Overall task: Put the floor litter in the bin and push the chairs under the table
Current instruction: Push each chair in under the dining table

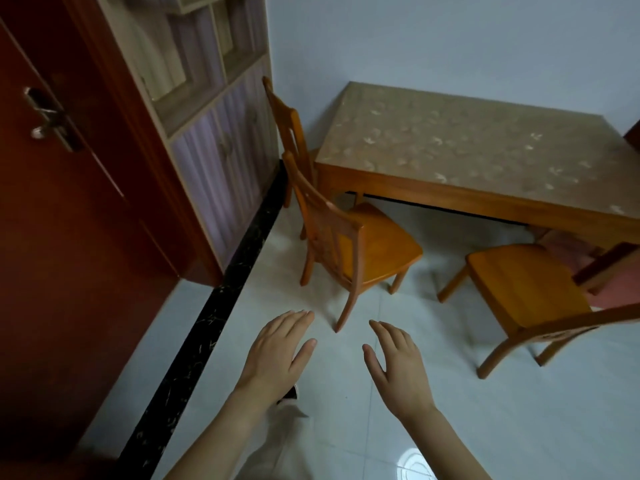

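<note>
Well, both hands hover flat over the glossy pale floor tiles (485, 420). The left hand (277, 348) and right hand (398, 368) have fingers straight and loose, gripping nothing, just short of the nearest chair's (374, 244) curved back leg. That chair is smooth orange-brown wood with a slatted back. It stands near the table's (433, 199) corner, its seat out in the open. A second chair (519, 285) to the right also stands clear of the table, its back cut off by the frame edge. A third chair (287, 123) sits close against the table's short end, beside the striped lilac cabinet (221, 168). The table has a patterned, glassy top over a wooden apron. Something pinkish beneath its right end is too dim to make out.
</note>
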A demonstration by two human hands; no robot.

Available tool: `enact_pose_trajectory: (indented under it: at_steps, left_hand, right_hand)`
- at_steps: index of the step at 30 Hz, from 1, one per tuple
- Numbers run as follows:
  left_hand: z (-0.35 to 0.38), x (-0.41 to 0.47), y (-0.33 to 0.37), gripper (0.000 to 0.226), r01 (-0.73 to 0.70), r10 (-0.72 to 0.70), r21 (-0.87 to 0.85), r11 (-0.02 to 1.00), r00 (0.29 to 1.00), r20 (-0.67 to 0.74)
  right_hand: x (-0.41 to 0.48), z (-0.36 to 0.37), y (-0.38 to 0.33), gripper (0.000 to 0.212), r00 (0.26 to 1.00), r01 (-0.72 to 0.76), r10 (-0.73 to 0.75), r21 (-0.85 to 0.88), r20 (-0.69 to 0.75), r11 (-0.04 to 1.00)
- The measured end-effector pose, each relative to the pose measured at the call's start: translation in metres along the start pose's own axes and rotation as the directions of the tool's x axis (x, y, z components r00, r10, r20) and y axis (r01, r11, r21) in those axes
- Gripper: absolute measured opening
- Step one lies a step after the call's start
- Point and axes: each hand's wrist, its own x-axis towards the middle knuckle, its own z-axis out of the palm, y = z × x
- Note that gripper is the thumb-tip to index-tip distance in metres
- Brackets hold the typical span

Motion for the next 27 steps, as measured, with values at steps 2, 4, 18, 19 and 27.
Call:
enact_pose_trajectory:
  at_steps: [2, 4, 18, 19, 27]
  left_hand:
    - [-0.003, 0.034, -0.022, 0.057, -0.012, 0.012, 0.004, 1.0, 1.0, 0.007]
    - [-0.012, 0.072, -0.045, 0.054, -0.034, 0.034, 0.004, 0.999, 0.999, 0.012]
    - [-0.07, 0.313, -0.151, 0.066, -0.219, 0.216, 0.081, 0.972, 0.976, 0.04]
    - [-0.068, 0.324, -0.153, 0.067, -0.226, 0.223, 0.089, 0.97, 0.974, 0.046]
    - [-0.054, 0.391, -0.171, 0.069, -0.203, 0.201, 0.057, 0.977, 0.978, 0.052]
  right_hand:
    - [0.036, 0.01, -0.003, 0.048, 1.0, -0.005, 0.005, -0.009, -0.025, 1.0]
    - [0.076, 0.018, -0.008, 0.046, 0.998, -0.017, 0.016, -0.016, -0.056, 1.0]
    - [0.326, 0.037, -0.047, 0.052, 0.991, -0.052, 0.053, 0.015, -0.12, 0.999]
    - [0.336, 0.037, -0.047, 0.053, 0.992, -0.047, 0.048, 0.014, -0.117, 0.999]
    - [0.388, 0.053, -0.036, 0.055, 0.998, -0.051, 0.051, 0.001, -0.031, 0.999]
